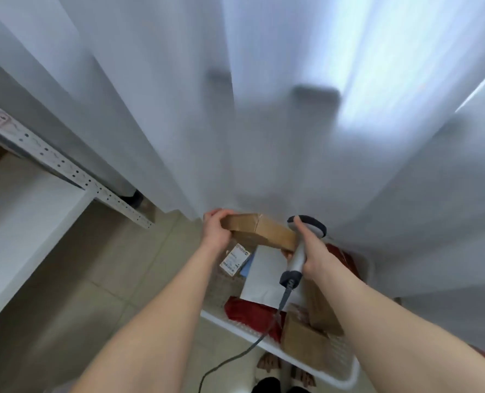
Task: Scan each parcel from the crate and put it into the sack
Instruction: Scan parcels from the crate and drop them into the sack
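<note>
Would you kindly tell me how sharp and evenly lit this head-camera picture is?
Head view: the curtain is streaked with motion blur and brightest at upper right; the cardboard parcel in the left hand and the scanner in the right hand are soft but recognisable; the label in the crate is unreadable.

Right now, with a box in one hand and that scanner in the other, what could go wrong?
1. The left hand grips the cardboard box by one end only, so it could tip or slip back into the crate.
2. The cable of the scanner, held in the right hand, trails over the crate's rim towards the feet; it might snag or trip.
</note>
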Available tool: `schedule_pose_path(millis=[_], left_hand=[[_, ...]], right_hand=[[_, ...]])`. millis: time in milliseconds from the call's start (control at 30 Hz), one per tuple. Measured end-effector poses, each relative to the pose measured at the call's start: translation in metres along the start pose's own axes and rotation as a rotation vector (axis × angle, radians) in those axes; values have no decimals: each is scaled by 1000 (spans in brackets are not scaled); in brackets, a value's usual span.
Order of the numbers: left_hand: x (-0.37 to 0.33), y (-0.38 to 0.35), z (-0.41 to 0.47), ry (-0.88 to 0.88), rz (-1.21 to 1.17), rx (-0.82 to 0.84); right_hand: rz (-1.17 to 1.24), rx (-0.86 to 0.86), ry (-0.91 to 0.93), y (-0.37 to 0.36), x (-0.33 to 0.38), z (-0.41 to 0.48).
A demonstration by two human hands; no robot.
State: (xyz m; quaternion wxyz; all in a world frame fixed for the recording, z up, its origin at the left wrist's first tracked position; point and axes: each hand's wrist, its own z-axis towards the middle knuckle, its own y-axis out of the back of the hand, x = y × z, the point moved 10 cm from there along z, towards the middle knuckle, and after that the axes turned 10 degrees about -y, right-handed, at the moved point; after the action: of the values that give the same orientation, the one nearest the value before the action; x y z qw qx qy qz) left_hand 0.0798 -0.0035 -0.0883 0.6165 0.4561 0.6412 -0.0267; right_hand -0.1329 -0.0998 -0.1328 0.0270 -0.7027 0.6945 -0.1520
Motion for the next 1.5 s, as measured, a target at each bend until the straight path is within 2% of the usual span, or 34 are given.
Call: schedule_pose_path(millis=[133,267,367,433,500,567,833,1100,1333,1500], left_hand=[[-72,15,-12,-144,55,85],[-111,31,-35,-164,69,98],[-113,41,-63,40,-216,50],[-115,34,-93,229,-385,133],[-129,29,-119,256,-377,273],[-143,31,-135,223,-335,322],[-175,76,-178,187,-357,170],[-174,114,-192,190,-401,124],[-158,142,-192,165,-414,100],[-145,157,-185,155,-459,63]], right_hand=[[-136,98,-85,-8,-4,-49],[-292,102,-29,-8,-1,-90],[-283,102,119,-5,11,-123],[-269,93,204,1,18,-148],[-279,97,265,5,20,-169],[-296,119,306,6,20,-188],[-320,144,458,1,28,-263],[-372,289,458,-41,1,-318],[-654,315,478,-79,-42,-340],[-707,277,486,-91,-59,-345]])
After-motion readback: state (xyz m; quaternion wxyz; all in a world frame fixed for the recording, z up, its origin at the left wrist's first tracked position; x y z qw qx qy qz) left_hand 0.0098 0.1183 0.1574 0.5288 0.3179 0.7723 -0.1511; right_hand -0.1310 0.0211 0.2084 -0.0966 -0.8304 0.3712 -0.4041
